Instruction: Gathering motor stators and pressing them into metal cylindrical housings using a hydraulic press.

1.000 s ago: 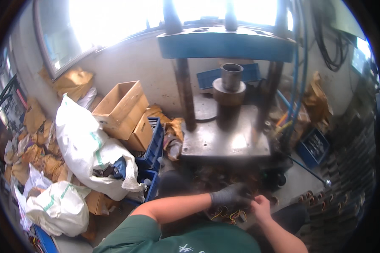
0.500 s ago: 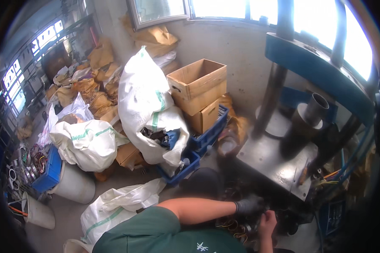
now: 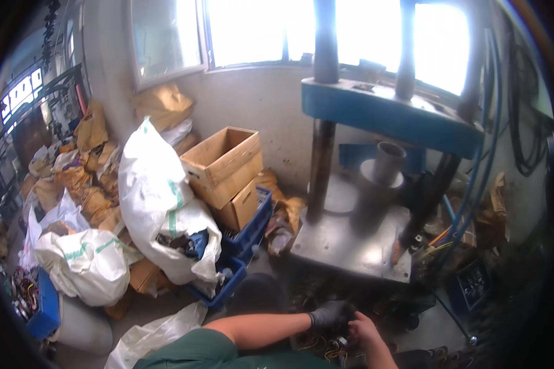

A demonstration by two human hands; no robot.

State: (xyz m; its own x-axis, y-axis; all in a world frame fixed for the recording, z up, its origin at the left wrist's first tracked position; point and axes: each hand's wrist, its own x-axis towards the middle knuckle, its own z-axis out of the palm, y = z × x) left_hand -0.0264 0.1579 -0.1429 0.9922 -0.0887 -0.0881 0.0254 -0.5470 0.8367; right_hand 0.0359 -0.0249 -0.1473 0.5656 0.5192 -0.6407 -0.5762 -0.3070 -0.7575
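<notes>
My left hand (image 3: pixel 331 315), in a dark grey glove, is curled low in front of the press. Just to its right, almost touching it, is my bare right hand (image 3: pixel 366 332), with its fingers bent inward. Both hands look closed, but whatever lies between them is dark and too small to make out. Beneath them is a dark heap of small parts with thin yellowish wires (image 3: pixel 335 353). The press's metal plate (image 3: pixel 351 246) lies just beyond the hands.
The press's blue crossbeam (image 3: pixel 388 117) stands above a metal cylinder (image 3: pixel 388 163). A tall white sack (image 3: pixel 154 197), a wooden box (image 3: pixel 224 163) and blue crates (image 3: pixel 231 283) are to the left. Hoses (image 3: pixel 483 154) hang at the right; a black-fronted blue box (image 3: pixel 471 286) stands below.
The view has swung right and upward, so the sacks and press appear farther left and lower. My hands remain close together at the same spot before the press.
</notes>
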